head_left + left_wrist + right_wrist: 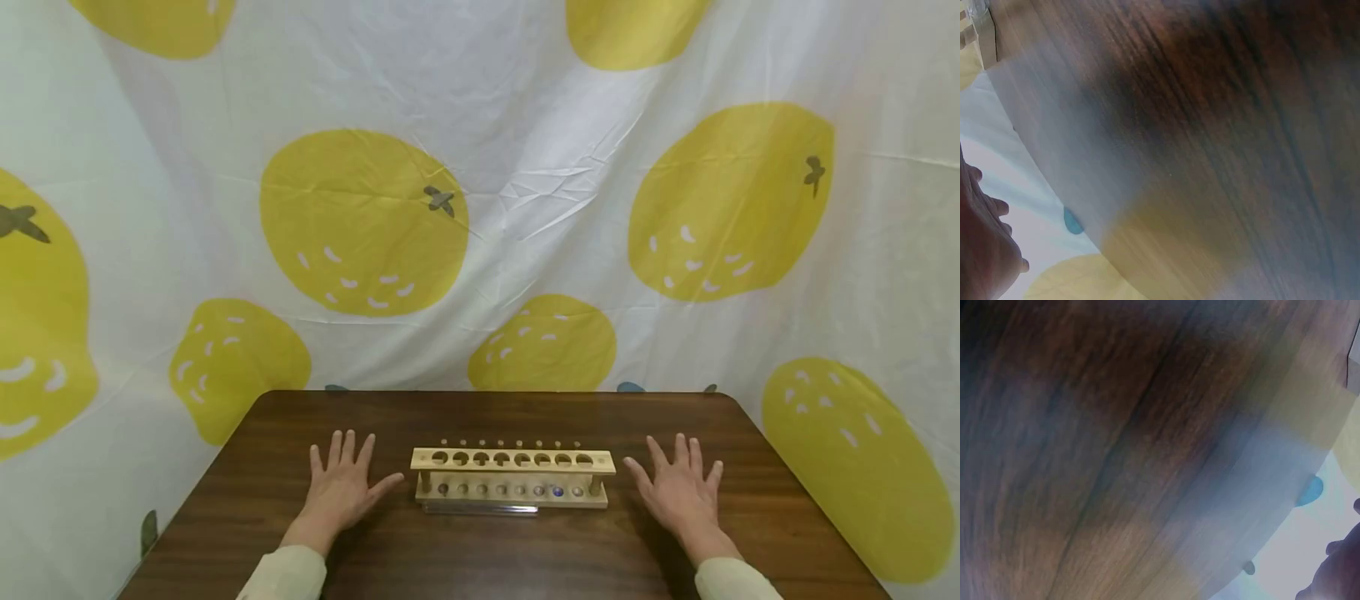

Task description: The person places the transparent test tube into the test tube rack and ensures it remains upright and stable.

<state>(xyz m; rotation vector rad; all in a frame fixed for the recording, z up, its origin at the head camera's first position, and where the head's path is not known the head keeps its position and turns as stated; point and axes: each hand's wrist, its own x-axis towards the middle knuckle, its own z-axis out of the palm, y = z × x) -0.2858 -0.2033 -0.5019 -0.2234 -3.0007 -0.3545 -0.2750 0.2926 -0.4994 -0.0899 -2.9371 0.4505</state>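
So the thing that matters here, I reckon, is how the clear tube (480, 509) lies between the two hands. It's on the table (450, 567), on the person's side of the wooden rack (513, 469), running left to right alongside the base. Can't tell if it's actually touching the base or just beside it, or whether it's one tube or a couple lying together. The rack's long axis runs the same way, roughly midway between the hands, with a thumb tip just beside each end. The tube isn't centered though: it sits toward the rack's left half, so the left hand (337, 493) is clearly the nearer one. From that thumb tip, the tube's left end is off to the right and a bit closer to the person. The right hand (681, 493) has a bigger gap to cross, leftward past the rack's right end. Both hands are spread wide, fingers fanned and pointing away from the person, thumbs turned in toward the rack, and neither is holding anything. No idea whether the palms are down on the wood or hovering. The wrist cams don't help much, just a bit of the rack at the edge.
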